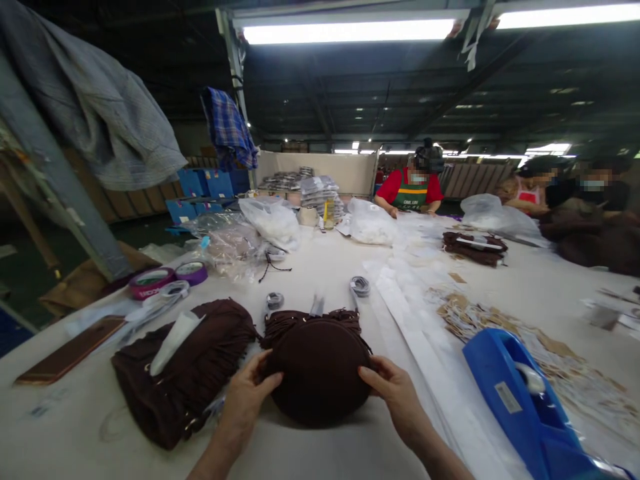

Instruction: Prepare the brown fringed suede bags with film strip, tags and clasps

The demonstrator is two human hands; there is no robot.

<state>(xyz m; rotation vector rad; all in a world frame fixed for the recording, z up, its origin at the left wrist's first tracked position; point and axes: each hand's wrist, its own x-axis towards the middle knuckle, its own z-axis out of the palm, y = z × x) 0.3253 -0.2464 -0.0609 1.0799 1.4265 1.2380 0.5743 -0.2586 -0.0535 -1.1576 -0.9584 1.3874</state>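
Observation:
A dark brown fringed bag [320,373] lies on the table in front of me, its flat round base facing me. My left hand [250,387] grips the left edge of that base between thumb and fingers. On the opposite edge, my right hand [393,390] pinches the rim in the same way. Coiled grey straps [360,287] stick out beyond the bag's far end. To the left of my left hand lies a second brown fringed bag [185,367] with a white paper-like strip [175,341] on it.
A blue tape dispenser [525,407] stands at the right, near a heap of tags [505,327]. Purple tape rolls [153,281] and a phone-like brown slab [73,350] lie at left. Plastic bags [273,223] are farther back. A person in red sleeves [413,190] works across the table.

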